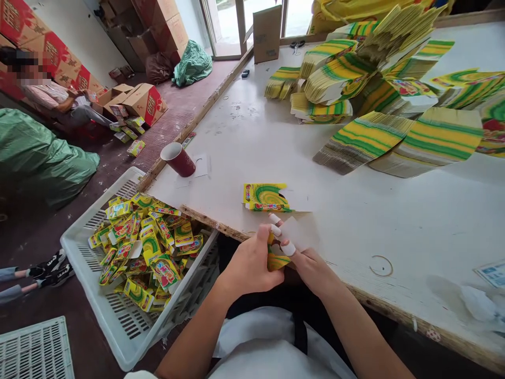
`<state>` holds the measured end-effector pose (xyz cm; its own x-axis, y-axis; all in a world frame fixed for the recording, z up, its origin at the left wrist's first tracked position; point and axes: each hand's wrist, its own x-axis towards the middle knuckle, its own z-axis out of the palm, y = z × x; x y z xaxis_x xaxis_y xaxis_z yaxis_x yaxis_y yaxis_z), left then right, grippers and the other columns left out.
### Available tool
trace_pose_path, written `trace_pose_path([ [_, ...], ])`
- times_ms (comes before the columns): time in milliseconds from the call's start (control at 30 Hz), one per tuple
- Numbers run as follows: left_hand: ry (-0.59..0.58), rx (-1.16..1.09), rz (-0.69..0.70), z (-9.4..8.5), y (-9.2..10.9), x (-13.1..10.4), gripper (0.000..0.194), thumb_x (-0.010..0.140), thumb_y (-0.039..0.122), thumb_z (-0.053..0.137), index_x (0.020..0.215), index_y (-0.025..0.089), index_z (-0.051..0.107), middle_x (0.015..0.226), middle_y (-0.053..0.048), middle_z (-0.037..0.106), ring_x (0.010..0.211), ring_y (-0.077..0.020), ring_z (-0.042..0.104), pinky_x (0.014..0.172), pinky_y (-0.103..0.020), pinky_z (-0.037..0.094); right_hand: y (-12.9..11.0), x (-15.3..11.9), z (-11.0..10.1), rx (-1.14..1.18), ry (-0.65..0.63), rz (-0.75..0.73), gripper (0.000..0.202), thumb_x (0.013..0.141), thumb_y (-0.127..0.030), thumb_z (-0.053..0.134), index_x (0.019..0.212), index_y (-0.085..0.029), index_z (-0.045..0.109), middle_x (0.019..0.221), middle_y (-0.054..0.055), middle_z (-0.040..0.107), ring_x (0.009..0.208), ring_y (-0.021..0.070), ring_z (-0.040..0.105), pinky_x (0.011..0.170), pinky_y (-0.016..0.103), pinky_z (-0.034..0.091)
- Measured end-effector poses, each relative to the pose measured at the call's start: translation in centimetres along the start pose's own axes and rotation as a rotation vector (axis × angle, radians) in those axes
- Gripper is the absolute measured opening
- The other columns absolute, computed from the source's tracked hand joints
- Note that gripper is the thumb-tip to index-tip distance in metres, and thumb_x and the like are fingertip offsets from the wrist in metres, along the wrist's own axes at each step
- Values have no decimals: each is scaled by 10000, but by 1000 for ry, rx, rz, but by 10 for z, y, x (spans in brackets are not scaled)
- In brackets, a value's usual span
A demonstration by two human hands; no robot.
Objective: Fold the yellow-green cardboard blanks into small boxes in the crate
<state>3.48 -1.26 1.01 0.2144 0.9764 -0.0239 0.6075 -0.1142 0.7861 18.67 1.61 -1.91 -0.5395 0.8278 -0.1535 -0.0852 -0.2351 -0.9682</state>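
Note:
Over the table's front edge, my left hand (252, 260) is closed around a small yellow and green cardboard box (278, 259), partly hidden by the fingers. My right hand (310, 266) pinches the same box from the other side, close to a pale flap (294, 229). White tape or finger covers wrap several of my fingertips. Just beyond my hands a flat yellow and green box (266, 196) lies on the white table (244, 142). To the left, a white plastic crate (84, 284) holds many small folded boxes (150, 245).
Stacks of flat printed cartons (363, 137) spread over the table's far right. A maroon cup (179, 159) stands near the left edge. Scissors (296, 46) and an upright cardboard box (266, 34) are at the back. A person (59, 97) sits at left beside opened cartons (136, 102).

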Motion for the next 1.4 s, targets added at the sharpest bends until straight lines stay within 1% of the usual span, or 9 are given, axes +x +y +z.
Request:
trace_pose_path([
  [133, -12, -95, -12, 3, -2, 1, 614, 666, 160, 640, 1191, 256, 336, 927, -12, 582, 763, -213, 612, 685, -333, 484, 0, -6, 4, -288, 15, -168, 588, 970, -433, 512, 1525, -273, 405, 1501, 75, 535, 1349, 298, 531, 1120, 483, 443],
  [267, 116, 13, -29, 8, -4, -1, 599, 697, 190, 643, 1235, 212, 379, 1171, -136, 551, 1050, -305, 609, 867, -451, 503, 4, -5, 4, -418, 55, -291, 533, 951, -212, 488, 1477, -296, 488, 1579, 51, 431, 1447, 268, 416, 1168, 461, 390],
  [400, 235, 101, -123, 2, 0, -6, 558, 665, 133, 660, 1190, 219, 495, 1160, -119, 604, 1103, -322, 591, 942, -493, 469, 4, -3, -5, -348, 152, -247, 536, 983, -260, 480, 1515, -295, 424, 1500, 59, 540, 1367, 256, 524, 1124, 456, 448],
  [533, 276, -24, -162, -13, 4, -10, 411, 658, 263, 788, 1039, 253, 634, 958, -44, 699, 881, -255, 654, 818, -383, 511, 2, -8, -9, -545, 58, -394, 638, 990, -339, 512, 1578, -298, 268, 1648, 98, 288, 1494, 272, 322, 1138, 470, 417],
  [600, 299, -37, -145, -19, 6, -11, 423, 619, 307, 837, 1005, 256, 672, 911, -35, 721, 833, -243, 661, 796, -360, 516, 2, -9, -9, -625, 13, -433, 546, 1008, -305, 465, 1542, -308, 352, 1663, 116, 236, 1476, 277, 361, 1079, 458, 481],
  [733, 237, -62, -136, -27, 6, -11, 497, 569, 291, 875, 1032, 250, 699, 870, -27, 742, 772, -230, 680, 727, -321, 527, -6, -9, -19, -679, -16, -400, 290, 1012, -291, 458, 1222, -267, 657, 1545, 163, 452, 1355, 283, 535, 985, 427, 546],
  [933, 200, 7, -115, -35, 7, -6, 502, 584, 319, 870, 1049, 229, 707, 889, -46, 748, 770, -240, 689, 717, -324, 521, -20, -5, -23, -633, -84, -382, 130, 923, -215, 567, 1022, -237, 649, 1425, 171, 558, 1324, 315, 558, 948, 441, 555],
  [1167, 300, -286, -168, -30, -3, -8, 475, 582, 303, 891, 1012, 227, 703, 897, -33, 730, 790, -203, 671, 714, -278, 524, -4, 4, 4, -297, 117, -233, 637, 902, -386, 644, 1448, -286, 331, 1514, 145, 472, 1338, 276, 530, 1035, 453, 512],
  [1400, 1258, -1221, -122, -48, -26, -13, 691, 711, 833, 551, 993, 207, 621, 1069, -79, 679, 999, -198, 678, 808, -272, 579, -8, 41, -25, -849, 480, -339, 384, 859, -213, 610, 1239, -217, 559, 1211, 134, 689, 1075, 320, 647, 929, 512, 527],
])
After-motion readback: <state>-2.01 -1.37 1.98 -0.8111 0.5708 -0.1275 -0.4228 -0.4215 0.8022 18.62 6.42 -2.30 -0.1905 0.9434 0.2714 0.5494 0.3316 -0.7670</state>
